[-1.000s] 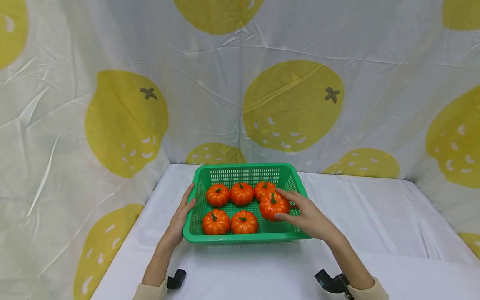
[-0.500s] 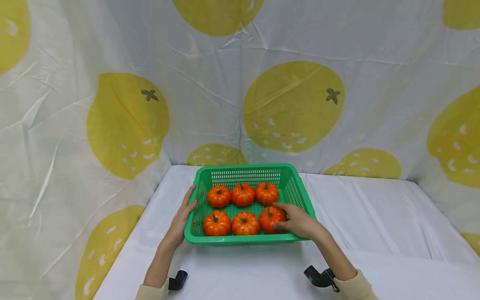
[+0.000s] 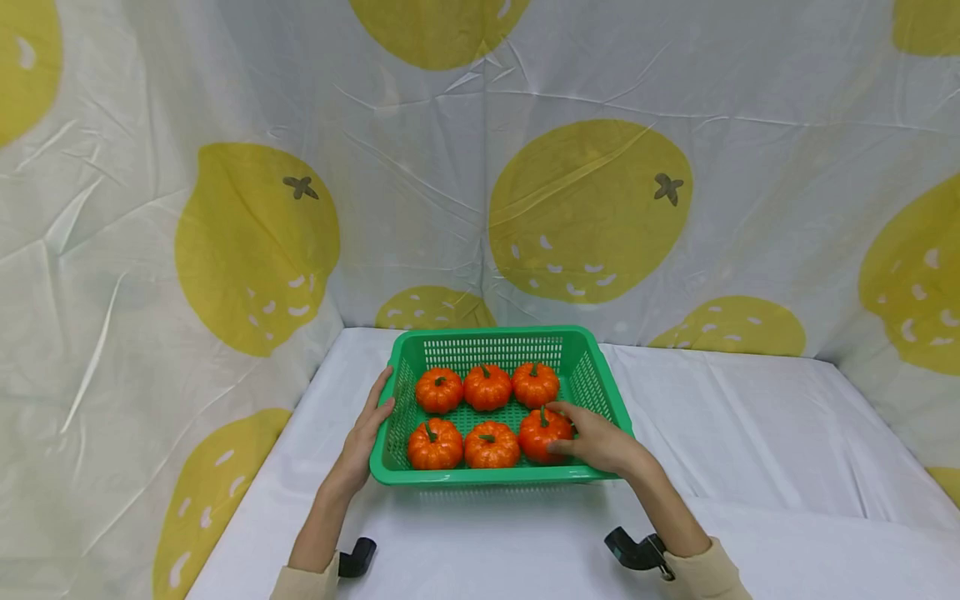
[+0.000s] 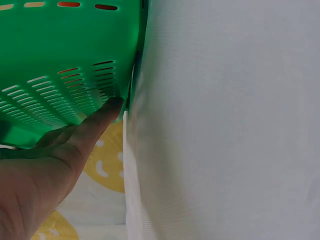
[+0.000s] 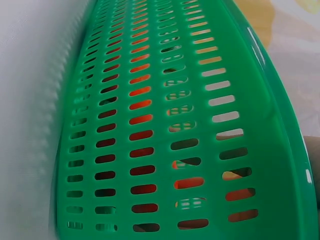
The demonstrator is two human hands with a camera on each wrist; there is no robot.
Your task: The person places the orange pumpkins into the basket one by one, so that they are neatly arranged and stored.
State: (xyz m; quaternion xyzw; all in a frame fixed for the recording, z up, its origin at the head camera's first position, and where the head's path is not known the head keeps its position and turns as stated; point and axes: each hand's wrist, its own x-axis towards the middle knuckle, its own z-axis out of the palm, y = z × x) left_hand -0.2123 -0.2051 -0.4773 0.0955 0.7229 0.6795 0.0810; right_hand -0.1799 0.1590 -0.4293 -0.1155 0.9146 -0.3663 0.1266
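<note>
The basket (image 3: 501,408) is steadied at its 9 o'clock wall by the flat, straight-fingered left hand (image 3: 367,433), while the pumpkin (image 3: 543,433) at its 4 o'clock corner is cupped by the right hand (image 3: 600,442), fingers curled round it.

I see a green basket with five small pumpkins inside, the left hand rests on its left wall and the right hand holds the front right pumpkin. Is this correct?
Not quite: the green basket holds six pumpkins, three in each row, as the head view shows. The rest stands: the left hand rests on its left wall, and the right hand holds the front right pumpkin.
</note>
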